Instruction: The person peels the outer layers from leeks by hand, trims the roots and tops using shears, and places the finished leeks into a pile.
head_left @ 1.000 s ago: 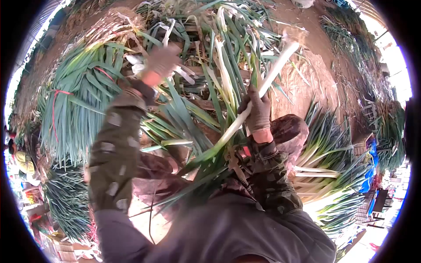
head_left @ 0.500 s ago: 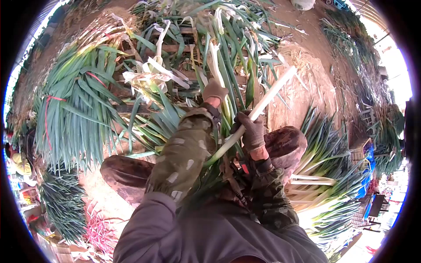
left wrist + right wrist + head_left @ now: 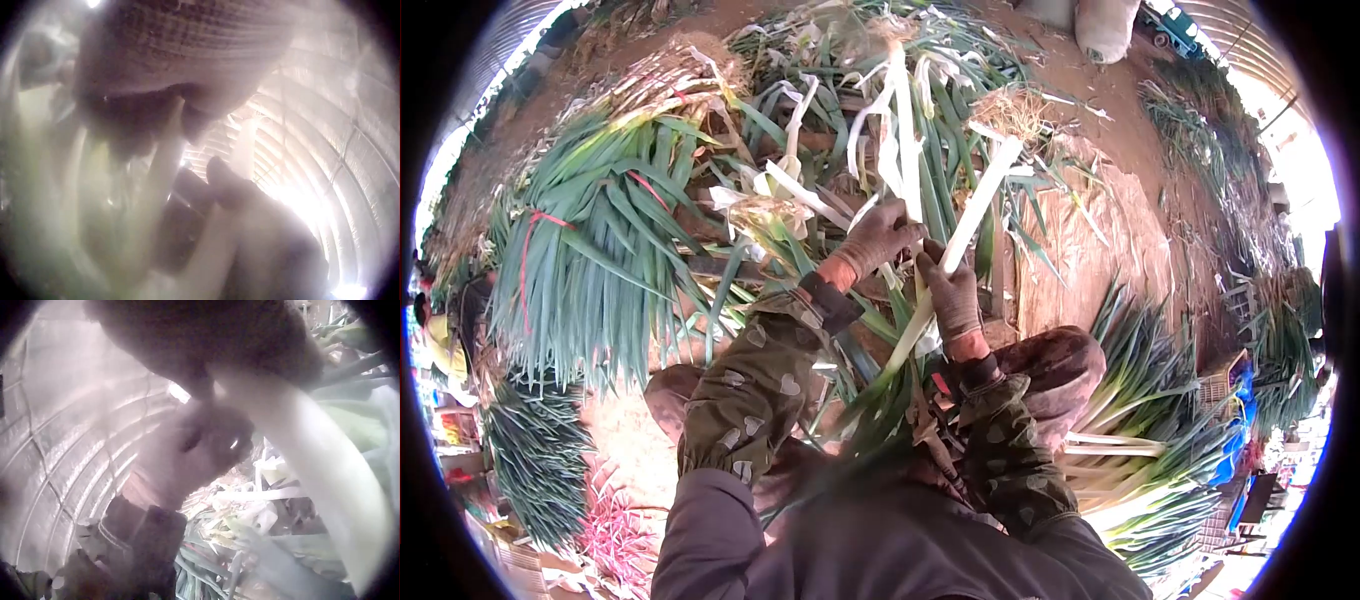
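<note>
My right hand grips a thick white leek, which slants with its roots up and away and its green leaves toward my lap. Beside it, my left hand has its fingertips close to the right hand's. In the left wrist view, the left hand pinches a thin pale strip; where it joins is unclear. The right wrist view shows the white stalk under the right hand, with the left hand near. Both hands wear gloves.
Tied green leeks lie at the left, loose leeks at the right by my knee. Ahead is a heap of leeks and peelings. A brown sheet lies right of the heap, with a white sack farther back.
My left hand has come from the heap's left side to beside my right hand. The gripped leek and right hand have shifted left. Pale peelings now lie at the heap's left.
</note>
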Motion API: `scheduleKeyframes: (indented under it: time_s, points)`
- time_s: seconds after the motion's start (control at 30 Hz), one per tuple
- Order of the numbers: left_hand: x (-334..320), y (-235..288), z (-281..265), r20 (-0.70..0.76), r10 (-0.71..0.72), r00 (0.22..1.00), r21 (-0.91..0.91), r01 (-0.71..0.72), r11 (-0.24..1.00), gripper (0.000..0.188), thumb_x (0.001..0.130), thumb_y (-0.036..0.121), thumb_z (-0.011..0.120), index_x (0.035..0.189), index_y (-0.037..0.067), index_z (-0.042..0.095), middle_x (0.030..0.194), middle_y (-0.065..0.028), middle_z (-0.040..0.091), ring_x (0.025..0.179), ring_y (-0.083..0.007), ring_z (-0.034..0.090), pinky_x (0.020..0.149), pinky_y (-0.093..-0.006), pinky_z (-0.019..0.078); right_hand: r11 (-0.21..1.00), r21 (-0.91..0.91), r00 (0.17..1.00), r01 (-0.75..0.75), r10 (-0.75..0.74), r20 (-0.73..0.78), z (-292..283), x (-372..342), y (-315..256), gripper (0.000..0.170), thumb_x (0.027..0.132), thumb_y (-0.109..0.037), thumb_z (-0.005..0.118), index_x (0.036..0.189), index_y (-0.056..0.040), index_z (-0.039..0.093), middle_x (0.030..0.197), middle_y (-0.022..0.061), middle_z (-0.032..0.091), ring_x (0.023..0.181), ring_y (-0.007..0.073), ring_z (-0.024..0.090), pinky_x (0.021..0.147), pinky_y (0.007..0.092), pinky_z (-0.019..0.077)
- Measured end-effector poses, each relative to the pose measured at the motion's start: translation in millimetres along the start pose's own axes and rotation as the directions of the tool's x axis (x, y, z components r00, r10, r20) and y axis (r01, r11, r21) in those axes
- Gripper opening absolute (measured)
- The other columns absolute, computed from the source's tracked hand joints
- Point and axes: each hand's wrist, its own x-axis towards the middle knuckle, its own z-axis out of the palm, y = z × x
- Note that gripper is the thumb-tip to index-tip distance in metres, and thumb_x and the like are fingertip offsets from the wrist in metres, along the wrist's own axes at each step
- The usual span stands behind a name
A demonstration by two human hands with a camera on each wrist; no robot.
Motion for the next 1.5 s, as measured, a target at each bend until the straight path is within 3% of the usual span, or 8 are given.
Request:
scheduleKeyframes:
  time_s: [0.3, 0.57, 0.67, 0.83, 1.0, 1.13, 1.3, 1.5]
  points:
    - [13.2, 65.6, 4.7, -0.177, 0.246, 0.953, -0.215, -0.282, 0.935, 0.032, 0.096, 0.031, 0.064, 0.092, 0.001, 0.056, 0.081, -0.0050, 0.061, 0.071, -0.0123, 0.060, 0.066, -0.0286, 0.0502, 0.997, -0.035, 0.996, 0.072, -0.070, 0.052, 14.5, 0.6, -17.8, 0.027, 0.095, -0.016, 0.065, 0.118, -0.0005, 0.065, 0.080, -0.0026, 0.063, 0.066, 0.0046, 0.054, 0.056, 0.0220, 0.0444]
    - [79.3, 181.3, -84.1, -0.313, -0.062, 0.948, -0.459, -0.094, 0.884, 0.037, 0.102, 0.038, 0.050, 0.107, 0.002, 0.059, 0.095, -0.0136, 0.068, 0.091, -0.0213, 0.068, 0.077, -0.0317, 0.0571, 0.998, 0.002, 0.992, 0.062, -0.062, 0.106, 7.8, -32.2, 1.1, 0.015, 0.093, -0.016, 0.071, 0.092, -0.0008, 0.069, 0.071, -0.0051, 0.060, 0.063, 0.0023, 0.051, 0.053, 0.0225, 0.0413]
    - [101.0, 165.4, -122.2, -0.248, -0.232, 0.941, -0.855, -0.100, 0.509, 0.025, 0.097, 0.025, 0.060, 0.112, 0.005, 0.063, 0.101, -0.0150, 0.066, 0.101, -0.0210, 0.066, 0.084, -0.0287, 0.0572, 0.999, -0.028, 0.995, 0.039, -0.036, 0.097, 6.3, -41.9, -29.3, 0.018, 0.094, -0.018, 0.071, 0.091, -0.0005, 0.069, 0.069, -0.0052, 0.057, 0.063, 0.0041, 0.048, 0.055, 0.0242, 0.0409]
    - [79.6, 134.4, -211.1, -0.508, -0.035, 0.861, 0.002, 0.042, 0.999, 0.027, 0.094, 0.029, 0.063, 0.109, 0.007, 0.066, 0.096, -0.0125, 0.068, 0.092, -0.0205, 0.066, 0.082, -0.0307, 0.0571, 0.979, -0.194, 0.997, 0.068, -0.060, 0.050, -11.9, -84.3, -52.6, 0.018, 0.094, -0.019, 0.070, 0.098, -0.0010, 0.071, 0.076, -0.0043, 0.062, 0.067, 0.0040, 0.053, 0.058, 0.0219, 0.0422]
    - [50.0, 111.9, -258.4, -0.385, 0.145, 0.911, 0.858, 0.296, 0.419, 0.028, 0.091, 0.032, 0.065, 0.106, 0.009, 0.070, 0.091, -0.0101, 0.069, 0.084, -0.0199, 0.066, 0.081, -0.0327, 0.0569, 0.999, 0.038, 0.989, 0.038, -0.032, -0.148, -55.9, -75.3, -28.1, 0.018, 0.091, -0.016, 0.065, 0.100, -0.0002, 0.063, 0.078, 0.0005, 0.058, 0.067, 0.0081, 0.053, 0.057, 0.0234, 0.0417]
    - [38.9, 67.7, -217.0, -0.351, 0.150, 0.924, 0.929, 0.323, 0.180, 0.030, 0.089, 0.035, 0.068, 0.103, 0.010, 0.072, 0.087, -0.0081, 0.070, 0.078, -0.0195, 0.067, 0.080, -0.0342, 0.0567, 0.936, 0.337, 0.973, 0.102, -0.024, -0.228, -79.5, -40.7, -30.6, 0.015, 0.092, -0.016, 0.069, 0.098, -0.0018, 0.066, 0.078, 0.0032, 0.063, 0.066, 0.0124, 0.055, 0.060, 0.0258, 0.0455]
    - [40.9, -53.6, -45.7, -0.073, 0.008, 0.997, 0.621, 0.039, 0.782, 0.032, 0.086, 0.041, 0.069, 0.089, 0.010, 0.077, 0.079, -0.0063, 0.072, 0.070, -0.0198, 0.067, 0.076, -0.0341, 0.0564, 0.955, 0.291, 0.969, 0.058, 0.017, -0.247, -75.7, -64.3, -38.0, 0.020, 0.089, -0.012, 0.070, 0.104, 0.0002, 0.065, 0.081, 0.0039, 0.063, 0.072, 0.0130, 0.058, 0.066, 0.0288, 0.0463]
    - [64.8, -81.3, 79.3, -0.439, -0.064, 0.896, 0.618, 0.353, 0.702, 0.036, 0.076, 0.039, 0.077, 0.075, 0.004, 0.070, 0.074, -0.0138, 0.070, 0.073, -0.0276, 0.070, 0.070, -0.0416, 0.0548, 0.947, 0.313, 0.957, 0.065, 0.030, -0.288, -71.4, -88.0, -88.1, 0.027, 0.090, -0.015, 0.068, 0.109, 0.0017, 0.061, 0.089, 0.0079, 0.063, 0.076, 0.0185, 0.061, 0.068, 0.0338, 0.0516]
